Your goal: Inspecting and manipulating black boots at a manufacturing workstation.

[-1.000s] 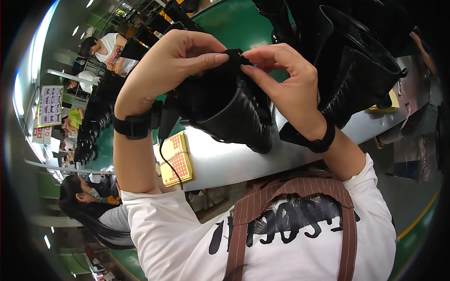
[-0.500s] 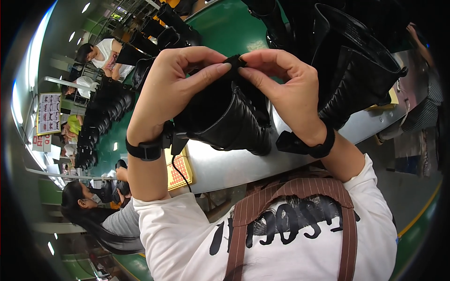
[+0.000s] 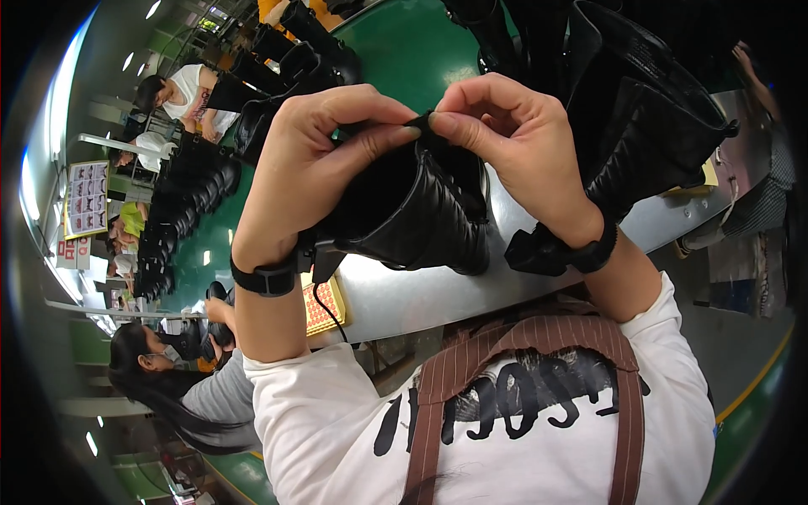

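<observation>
A black lace-up boot (image 3: 402, 220) stands in front of me with its shaft opening toward me. At the far side of its top edge, my left hand (image 3: 324, 160) pinches the black material between thumb and index finger. Close beside it, my right hand (image 3: 526, 151) pinches the same edge, its thumb tip almost meeting the left fingertips. The exact part under the fingertips is small and dark, so I cannot make out its shape. Black bands with small devices circle both wrists. Below the hands, the laced front of the boot faces right.
A second tall black boot (image 3: 648, 126) stands to the right on the metal table (image 3: 396, 295). Yellow cards with red marks (image 3: 326, 307) lie by my left forearm, near a black cable. More black boots (image 3: 198, 194) line the left side. Co-workers (image 3: 189, 101) sit at the left.
My fingertips have come closer together and slightly lower at the boot's edge. The right thumb now lies across the dark material, and the right wrist has shifted a little right.
</observation>
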`<state>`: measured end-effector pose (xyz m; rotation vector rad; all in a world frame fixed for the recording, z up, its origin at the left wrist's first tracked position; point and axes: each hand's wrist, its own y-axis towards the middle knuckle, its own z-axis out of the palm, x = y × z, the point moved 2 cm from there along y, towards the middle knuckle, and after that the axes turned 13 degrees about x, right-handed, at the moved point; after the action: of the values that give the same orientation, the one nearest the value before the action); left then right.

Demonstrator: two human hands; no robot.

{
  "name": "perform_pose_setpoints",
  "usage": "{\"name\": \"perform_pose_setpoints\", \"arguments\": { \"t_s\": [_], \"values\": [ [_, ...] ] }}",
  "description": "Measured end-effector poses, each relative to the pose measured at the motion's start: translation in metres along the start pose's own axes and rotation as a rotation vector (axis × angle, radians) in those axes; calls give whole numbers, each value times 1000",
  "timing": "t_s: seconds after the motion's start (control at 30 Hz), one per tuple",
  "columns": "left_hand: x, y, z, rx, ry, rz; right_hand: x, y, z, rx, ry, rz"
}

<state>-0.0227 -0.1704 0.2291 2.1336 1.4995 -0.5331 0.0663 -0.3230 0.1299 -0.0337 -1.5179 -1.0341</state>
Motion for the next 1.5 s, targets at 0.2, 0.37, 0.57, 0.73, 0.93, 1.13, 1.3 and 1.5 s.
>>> {"name": "perform_pose_setpoints", "arguments": {
  "t_s": [0.2,0.37,0.57,0.73,0.93,1.13,1.3,1.5],
  "values": [
    [2,-2,2,2,-28,26,-3,2,-1,99,-6,-1],
    [3,-4,3,-30,-89,-78,-3,1,4,28,-280,-171],
    [10,-3,1,-30,-249,-207,-9,2,10,-116,-552,-402],
    [17,-5,-1,-93,-344,-252,-14,-6,11,-97,-459,-400],
    [20,-10,-2,-81,-401,-272,-14,-2,9,-150,-349,-371],
    [15,-9,0,-10,-407,-259,-10,2,10,-138,-331,-319],
    [8,-6,2,2,-367,-237,-4,-1,5,-156,-396,-405],
    [1,-3,6,3,-259,-169,3,-6,0,-171,-390,-305]
  ]
}}
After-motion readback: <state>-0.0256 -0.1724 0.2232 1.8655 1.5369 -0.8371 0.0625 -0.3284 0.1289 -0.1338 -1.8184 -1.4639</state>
